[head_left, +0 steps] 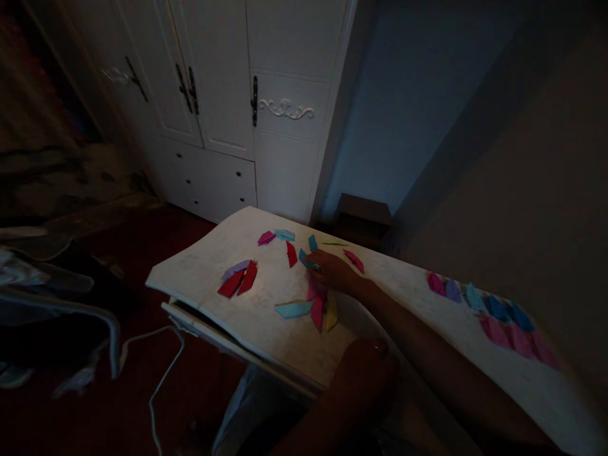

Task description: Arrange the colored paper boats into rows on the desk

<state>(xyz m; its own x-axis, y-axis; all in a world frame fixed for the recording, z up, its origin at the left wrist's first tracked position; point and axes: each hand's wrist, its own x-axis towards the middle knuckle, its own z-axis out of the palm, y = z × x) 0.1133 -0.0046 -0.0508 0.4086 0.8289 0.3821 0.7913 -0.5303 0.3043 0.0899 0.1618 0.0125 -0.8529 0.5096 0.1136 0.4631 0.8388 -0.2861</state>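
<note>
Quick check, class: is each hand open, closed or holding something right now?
Left hand: looks curled; too dark to tell whether it holds anything.
Right hand: at a blue paper; grip cannot be told.

A blue folded paper piece point(303, 256) slants just beside a red one point(291, 254).

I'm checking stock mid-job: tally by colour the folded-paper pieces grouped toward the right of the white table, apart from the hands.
Magenta folded-paper piece: 1
Lavender folded-paper piece: 1
Light-blue folded-paper piece: 1
Blue folded-paper pieces: 2
Pink folded-paper pieces: 3
Total: 8
</note>
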